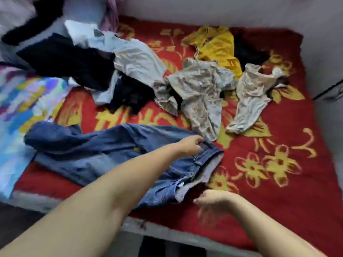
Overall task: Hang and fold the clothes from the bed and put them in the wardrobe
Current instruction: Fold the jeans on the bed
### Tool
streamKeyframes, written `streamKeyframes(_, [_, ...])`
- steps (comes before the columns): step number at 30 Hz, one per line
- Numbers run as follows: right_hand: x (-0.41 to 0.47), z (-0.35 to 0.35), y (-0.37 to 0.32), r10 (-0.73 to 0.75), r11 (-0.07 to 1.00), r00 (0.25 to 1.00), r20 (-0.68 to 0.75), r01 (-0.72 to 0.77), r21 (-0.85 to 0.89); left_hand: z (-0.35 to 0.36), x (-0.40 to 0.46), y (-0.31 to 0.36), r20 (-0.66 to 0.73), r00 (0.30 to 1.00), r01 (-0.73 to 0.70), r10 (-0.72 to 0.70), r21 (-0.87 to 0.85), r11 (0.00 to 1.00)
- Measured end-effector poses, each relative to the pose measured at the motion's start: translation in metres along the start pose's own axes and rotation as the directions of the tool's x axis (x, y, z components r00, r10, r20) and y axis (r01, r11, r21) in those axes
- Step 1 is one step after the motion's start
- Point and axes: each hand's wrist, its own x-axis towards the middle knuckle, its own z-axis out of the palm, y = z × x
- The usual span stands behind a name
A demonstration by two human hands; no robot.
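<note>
While the waistband of a pair of blue denim jeans is pinched between the curled fingers of the left hand, the right hand is held just beside the near end of that waistband, above the blanket, with its fingers loosely bent and blurred; nothing is seen to be held in it. The jeans are spread flat across the near part of the bed, with the waist to the right and the legs stretched away to the left, where their ends lie on a multicoloured patterned sheet. Everything is laid on a red blanket with yellow flower motifs, by which most of the bed is covered.

Just beyond the left hand, a crumpled pale patterned shirt is found, its lower edge touching the jeans. To its right, a pale grey garment is stretched out, apart from the jeans. Farther back, a yellow garment is bunched, with a dark piece beside it. At far left, a light grey shirt is draped over a heap of black clothes, and more black fabric lies between that heap and the patterned shirt.
</note>
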Motion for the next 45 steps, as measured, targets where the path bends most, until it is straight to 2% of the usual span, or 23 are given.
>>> streamKeyframes(2, [0.023,-0.034,0.061,0.111,0.992,0.99,-0.088,-0.116,-0.052,0.049,-0.001,-0.033,0.015,0.989,0.148,-0.149,0.033,0.988])
streamKeyframes(4, [0.043,-0.066,0.095,0.144,0.99,0.96,-0.239,-0.141,0.028,0.102,-0.006,-0.06,0.036,0.949,0.31,-0.313,0.07,0.948])
streamKeyframes(7, [0.077,-0.112,0.097,0.072,0.993,0.869,-0.49,-0.015,0.12,0.161,0.0,-0.086,-0.022,0.88,0.475,-0.475,0.052,0.878])
streamKeyframes(9, [0.104,-0.134,0.078,0.0,0.98,0.792,-0.61,0.12,0.156,0.205,-0.001,-0.097,0.031,0.805,0.59,-0.593,0.073,0.804])
streamKeyframes(10, [0.119,-0.14,0.067,-0.02,0.962,0.773,-0.634,0.188,0.198,0.226,-0.003,-0.102,0.063,0.771,0.628,-0.634,0.09,0.773])
streamKeyframes(12, [0.148,-0.143,0.049,-0.032,0.91,0.796,-0.605,0.274,0.312,0.26,-0.006,-0.113,0.039,0.742,0.653,-0.669,0.179,0.735])
streamKeyframes(15, [0.177,-0.136,0.031,0.009,0.809,0.848,-0.53,0.305,0.502,0.274,-0.01,-0.129,-0.069,0.806,0.57,-0.588,0.357,0.74])
streamKeyframes(18, [0.184,-0.14,0.025,0.057,0.658,0.857,-0.512,0.354,0.665,0.261,-0.018,-0.134,0.001,0.903,0.391,-0.43,0.413,0.823])
streamKeyframes(20, [0.179,-0.149,0.026,0.099,0.559,0.845,-0.526,0.39,0.732,0.254,-0.031,-0.123,-0.084,0.963,0.269,-0.258,0.416,0.869])
streamKeyframes(21, [0.176,-0.155,0.028,0.112,0.558,0.812,-0.572,0.425,0.713,0.252,-0.039,-0.114,-0.145,0.977,0.205,-0.156,0.45,0.869])
streamKeyframes(23, [0.172,-0.165,0.035,0.152,0.721,0.655,-0.74,0.438,0.536,0.259,-0.05,-0.093,-0.141,0.988,0.134,-0.067,0.547,0.826])
streamKeyframes(24, [0.17,-0.168,0.04,0.168,0.812,0.558,-0.812,0.389,0.436,0.266,-0.049,-0.085,-0.132,0.987,0.15,-0.092,0.547,0.823])
streamKeyframes(25, [0.169,-0.169,0.045,0.193,0.86,0.495,-0.847,0.33,0.389,0.276,-0.049,-0.081,-0.137,0.985,0.166,-0.107,0.559,0.812])
streamKeyframes(26, [0.17,-0.17,0.049,0.224,0.866,0.49,-0.842,0.296,0.403,0.287,-0.046,-0.081,-0.121,0.98,0.199,-0.159,0.535,0.821])
streamKeyframes(27, [0.174,-0.168,0.052,0.246,0.845,0.529,-0.812,0.293,0.447,0.295,-0.04,-0.083,-0.105,0.964,0.263,-0.243,0.475,0.84])
streamKeyframes(29, [0.188,-0.167,0.054,0.233,0.804,0.629,-0.742,0.305,0.511,0.32,-0.03,-0.101,-0.063,0.891,0.43,-0.449,0.43,0.793])
streamKeyframes(31, [0.194,-0.165,0.05,0.155,0.816,0.693,-0.704,0.312,0.487,0.334,-0.023,-0.113,-0.036,0.864,0.469,-0.502,0.422,0.776])
streamKeyframes(33, [0.195,-0.163,0.048,0.076,0.849,0.707,-0.703,0.324,0.418,0.332,-0.021,-0.115,-0.05,0.871,0.457,-0.488,0.446,0.77])
streamKeyframes(35, [0.183,-0.167,0.046,-0.02,0.904,0.694,-0.72,0.321,0.284,0.319,-0.02,-0.114,-0.013,0.877,0.448,-0.481,0.386,0.806])
streamKeyframes(38, [0.148,-0.187,0.046,-0.134,0.936,0.663,-0.737,0.329,0.126,0.296,-0.019,-0.085,0.046,0.906,0.404,-0.42,0.198,0.893])
streamKeyframes(41, [0.103,-0.221,0.048,-0.215,0.959,0.552,-0.805,0.276,-0.067,0.285,-0.011,-0.02,0.114,0.965,0.236,-0.235,0.009,0.972])
streamKeyframes(43, [0.074,-0.251,0.06,-0.169,0.974,0.487,-0.857,0.218,-0.068,0.286,0.002,0.026,0.156,0.984,0.107,-0.08,-0.167,0.98])
streamKeyframes(45, [0.052,-0.276,0.085,-0.067,0.989,0.418,-0.906,0.148,-0.004,0.29,0.012,0.063,0.218,0.976,0.053,0.018,-0.314,0.948])
